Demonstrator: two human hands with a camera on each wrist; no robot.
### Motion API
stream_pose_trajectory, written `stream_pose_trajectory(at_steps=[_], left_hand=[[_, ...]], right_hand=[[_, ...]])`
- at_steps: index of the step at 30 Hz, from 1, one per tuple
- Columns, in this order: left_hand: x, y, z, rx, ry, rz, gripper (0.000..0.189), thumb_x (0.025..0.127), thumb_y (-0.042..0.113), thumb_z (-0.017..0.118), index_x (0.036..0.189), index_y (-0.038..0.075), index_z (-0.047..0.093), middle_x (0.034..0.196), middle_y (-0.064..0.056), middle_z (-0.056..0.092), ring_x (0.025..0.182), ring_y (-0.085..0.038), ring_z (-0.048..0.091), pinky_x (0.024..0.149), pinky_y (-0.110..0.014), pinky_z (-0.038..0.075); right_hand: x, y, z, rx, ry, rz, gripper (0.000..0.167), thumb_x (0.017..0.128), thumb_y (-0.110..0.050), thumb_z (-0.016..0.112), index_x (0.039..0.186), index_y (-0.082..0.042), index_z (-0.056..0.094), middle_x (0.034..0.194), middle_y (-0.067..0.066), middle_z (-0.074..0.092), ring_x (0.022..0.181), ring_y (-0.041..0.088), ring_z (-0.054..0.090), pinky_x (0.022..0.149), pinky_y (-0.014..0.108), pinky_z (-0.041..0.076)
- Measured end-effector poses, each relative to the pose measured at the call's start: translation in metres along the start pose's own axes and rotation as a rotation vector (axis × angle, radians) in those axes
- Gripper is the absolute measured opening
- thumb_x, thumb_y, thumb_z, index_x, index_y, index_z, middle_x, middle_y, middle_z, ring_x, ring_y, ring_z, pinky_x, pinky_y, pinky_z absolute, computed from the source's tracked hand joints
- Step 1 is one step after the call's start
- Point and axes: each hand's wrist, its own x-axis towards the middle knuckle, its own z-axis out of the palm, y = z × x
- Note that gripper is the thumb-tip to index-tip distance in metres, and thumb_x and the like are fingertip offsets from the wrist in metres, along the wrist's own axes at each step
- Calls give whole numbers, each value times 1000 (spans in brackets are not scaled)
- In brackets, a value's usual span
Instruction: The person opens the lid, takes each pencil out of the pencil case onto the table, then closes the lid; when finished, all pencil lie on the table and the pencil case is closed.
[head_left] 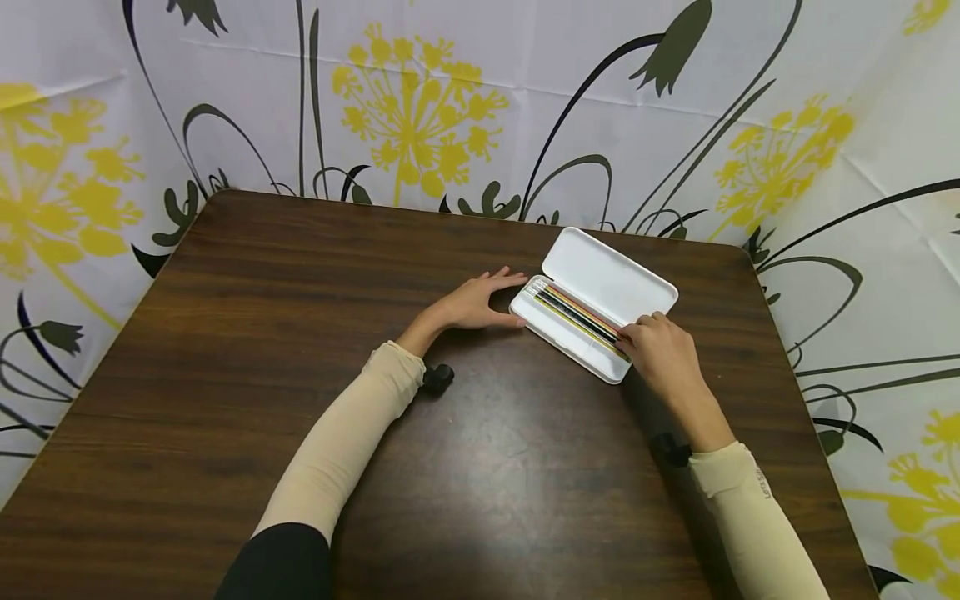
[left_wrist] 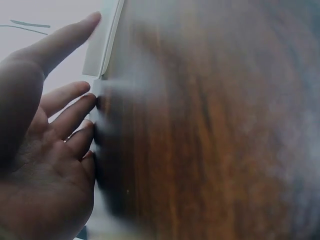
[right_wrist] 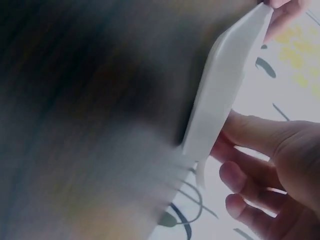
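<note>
A white pencil case (head_left: 558,337) lies on the table with its hinged lid (head_left: 609,275) folded back. Several pencils (head_left: 576,313), yellow, black and reddish, lie side by side in its tray. At the left end my left hand (head_left: 471,302) spreads thumb and fingers around the corner, the thumb right at the rim. In the left wrist view those fingers lie loosely extended beside the case (left_wrist: 104,45). Over the right end, my right hand (head_left: 663,354) pinches at the pencil ends with thumb and forefinger. The case wall (right_wrist: 220,85) hides these fingertips in the right wrist view.
The brown wooden table (head_left: 300,275) extends left and toward me. Behind and to the right hangs a white cloth (head_left: 525,50) with yellow and dark flower prints. Small black wrist devices (head_left: 438,379) sit under both sleeves.
</note>
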Motion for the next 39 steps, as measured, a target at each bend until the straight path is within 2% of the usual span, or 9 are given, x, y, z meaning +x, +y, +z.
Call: stream_pose_trajectory(at_steps=[3, 5, 8, 14, 20, 26, 31, 34, 39], left_hand=[[-3, -2, 1, -14, 15, -22, 81, 87, 49, 72, 155, 26, 34, 161, -6, 18, 145, -40, 12, 116, -52, 11], [-3, -3, 1, -25, 24, -14, 78, 89, 46, 71, 154, 26, 35, 161, -7, 19, 145, -41, 13, 116, -51, 13], [-5, -3, 1, -48, 35, 6, 74, 90, 42, 70, 154, 25, 36, 160, -7, 21, 145, -40, 12, 116, -49, 14], [-4, -2, 2, -54, 49, 50, 68, 93, 36, 69, 152, 25, 39, 157, -3, 30, 147, -30, 12, 117, -46, 7], [-4, -1, 2, -50, 40, 20, 66, 93, 40, 68, 152, 32, 39, 160, -10, 20, 145, -41, 7, 116, -52, 6], [-5, -3, 2, -66, 35, 20, 67, 92, 41, 68, 152, 33, 38, 161, -10, 18, 145, -43, 5, 116, -53, 6], [-4, -4, 1, -70, 28, 18, 69, 92, 42, 68, 153, 33, 37, 161, -9, 17, 145, -41, 5, 116, -53, 5], [-5, -4, 1, -72, 29, 22, 69, 92, 42, 69, 153, 32, 37, 161, -10, 18, 146, -39, 6, 116, -52, 5], [-3, -4, 2, -73, 28, 29, 70, 92, 42, 69, 153, 31, 37, 161, -10, 18, 146, -38, 5, 116, -52, 5]], right_hand=[[1, -3, 1, -3, -31, 19, 6, 85, -11, 77, 86, -6, 77, 73, 9, 61, 70, 29, 54, 56, 46, 48], [1, -4, 1, 10, -36, 35, 4, 85, -10, 76, 86, -6, 77, 71, 8, 60, 69, 29, 54, 55, 47, 47], [0, -3, 1, 74, -25, 63, 4, 84, -8, 77, 87, -5, 78, 73, 8, 62, 69, 29, 56, 57, 47, 47], [-1, 2, -1, 218, 10, 87, 10, 80, -1, 79, 90, -1, 78, 79, 9, 67, 69, 25, 60, 62, 42, 48], [-1, 7, -1, 273, 22, 78, 7, 80, 1, 78, 86, -1, 78, 76, 8, 66, 67, 22, 61, 63, 41, 48], [-5, 12, 1, 314, 62, 102, 6, 80, -2, 79, 86, -1, 78, 77, 9, 68, 67, 21, 62, 62, 39, 48], [-10, 21, -1, 371, 120, 143, 8, 78, -4, 81, 86, -3, 78, 77, 8, 70, 64, 19, 62, 57, 23, 45], [-14, 25, -2, 436, 113, 184, 10, 79, -5, 82, 88, -4, 79, 79, 7, 72, 65, 18, 63, 56, 13, 43], [-25, 33, -3, 578, 90, 288, 12, 80, -12, 83, 92, -8, 80, 86, 6, 74, 72, 13, 68, 58, 13, 49]])
